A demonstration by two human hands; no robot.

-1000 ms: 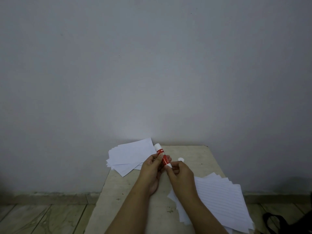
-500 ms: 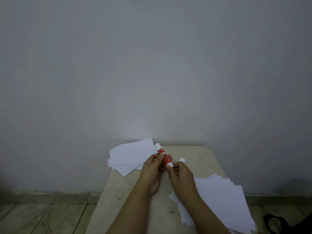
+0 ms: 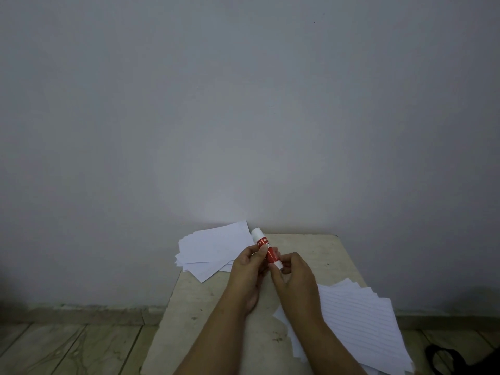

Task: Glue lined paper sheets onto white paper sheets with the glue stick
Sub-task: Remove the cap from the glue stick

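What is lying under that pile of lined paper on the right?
Under the lined paper pile only the pale table shows around its edges. The right hand and forearm cover its near left part, so anything beneath there cannot be seen.

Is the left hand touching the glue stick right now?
Touching. The head view shows the left hand with its fingers wrapped round the red glue stick, no gap visible.

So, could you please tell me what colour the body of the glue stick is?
Red, with white ends, on the glue stick held in both hands; the head view shows it.
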